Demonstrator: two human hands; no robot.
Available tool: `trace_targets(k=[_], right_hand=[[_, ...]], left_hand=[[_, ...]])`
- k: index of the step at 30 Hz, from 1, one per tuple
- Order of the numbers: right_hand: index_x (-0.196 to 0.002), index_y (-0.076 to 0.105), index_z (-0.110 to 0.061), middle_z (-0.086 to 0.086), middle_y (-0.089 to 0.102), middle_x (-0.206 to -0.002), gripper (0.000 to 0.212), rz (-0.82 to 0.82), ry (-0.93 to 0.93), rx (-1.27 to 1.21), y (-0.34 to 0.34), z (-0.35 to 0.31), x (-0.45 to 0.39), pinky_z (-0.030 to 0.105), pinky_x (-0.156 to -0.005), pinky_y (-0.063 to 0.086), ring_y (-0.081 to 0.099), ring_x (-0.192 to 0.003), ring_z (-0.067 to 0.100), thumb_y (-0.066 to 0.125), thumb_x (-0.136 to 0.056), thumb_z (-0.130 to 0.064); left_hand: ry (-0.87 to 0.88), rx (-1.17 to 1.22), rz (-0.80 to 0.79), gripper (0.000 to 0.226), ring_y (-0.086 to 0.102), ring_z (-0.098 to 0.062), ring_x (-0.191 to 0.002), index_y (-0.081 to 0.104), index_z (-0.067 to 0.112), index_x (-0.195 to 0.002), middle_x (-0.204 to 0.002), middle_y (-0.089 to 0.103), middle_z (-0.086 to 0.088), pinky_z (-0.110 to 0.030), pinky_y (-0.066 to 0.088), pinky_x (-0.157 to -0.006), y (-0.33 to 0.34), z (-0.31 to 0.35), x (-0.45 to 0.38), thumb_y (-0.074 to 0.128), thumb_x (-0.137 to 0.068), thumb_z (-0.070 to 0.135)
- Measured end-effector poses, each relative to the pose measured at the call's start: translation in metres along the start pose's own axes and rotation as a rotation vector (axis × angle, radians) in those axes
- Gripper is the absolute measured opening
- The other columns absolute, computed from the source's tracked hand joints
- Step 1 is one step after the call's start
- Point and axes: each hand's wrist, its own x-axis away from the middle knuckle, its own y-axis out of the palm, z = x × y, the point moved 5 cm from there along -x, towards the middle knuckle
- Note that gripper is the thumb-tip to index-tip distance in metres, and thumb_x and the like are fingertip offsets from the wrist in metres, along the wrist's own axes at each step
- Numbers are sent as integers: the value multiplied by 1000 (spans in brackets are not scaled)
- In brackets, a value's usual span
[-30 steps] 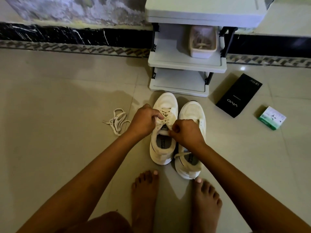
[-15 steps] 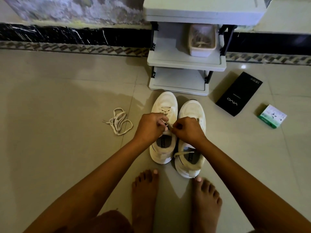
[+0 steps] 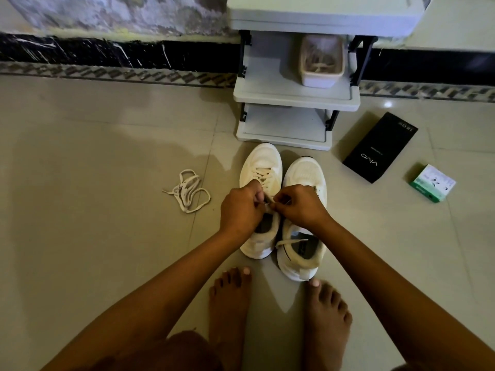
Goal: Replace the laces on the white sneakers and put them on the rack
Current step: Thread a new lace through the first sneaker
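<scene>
On the floor, two sneakers [image 3: 284, 204] (one loose lace [image 3: 187, 190]).

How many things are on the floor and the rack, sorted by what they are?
White sneakers: 2, left sneaker and right sneaker
Loose lace bundle: 1
Boxes: 2, black box and green-and-white box
Tub on the rack: 1
Rack: 1
Total: 7

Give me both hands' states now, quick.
Left hand: pinching the lace on the left sneaker.
Right hand: pinching the same lace.
</scene>
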Motion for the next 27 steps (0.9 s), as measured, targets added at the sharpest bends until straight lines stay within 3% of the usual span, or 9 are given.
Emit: trace_targets(k=[7, 13, 17, 22, 27], right_hand=[[-107, 66, -10, 9, 68, -97, 26, -5, 10, -33, -1, 2, -1, 26, -77, 44, 62, -92, 21, 69, -84, -21], [-110, 66, -12, 10, 68, -101, 26, -61, 2, -28, -1, 2, -2, 27, -81, 45, 61, -95, 22, 66, -85, -12], [-109, 68, -10, 10, 68, -105, 24, -44, -17, -41, -2, 2, -2, 24, -82, 43, 61, -98, 21, 63, -86, -6], [-102, 68, -5, 12, 69, -105, 18, -20, -20, -98, 0, -1, -5, 30, -87, 47, 62, -98, 25, 65, -85, -9], [-100, 65, -5, 13, 67, -101, 15, -4, -32, -64, 1, -3, -7, 35, -85, 47, 60, -94, 28, 61, -88, -13]], left_hand=[[-104, 134, 37, 40, 55, -17, -65, 38, 27, -61, -62, 52, 9, -27, 42, -59, 3, -7, 0, 71, -76, 10], [-137, 140, 89, 43, 49, -14, -62, 35, 27, -58, -61, 47, 10, -16, 31, -51, 11, -7, 0, 69, -79, 12], [-146, 185, 99, 39, 54, -13, -65, 41, 26, -60, -66, 55, 7, -11, 34, -54, 13, -6, 1, 68, -79, 8], [-24, 109, 52, 13, 59, -20, -80, 51, 13, -84, -84, 61, -4, -22, 41, -65, 12, 2, 6, 58, -83, 2], [165, -131, -64, 29, 58, -27, -89, 49, 9, -112, -105, 56, -11, -30, 42, -70, 9, 8, 4, 57, -85, 9]])
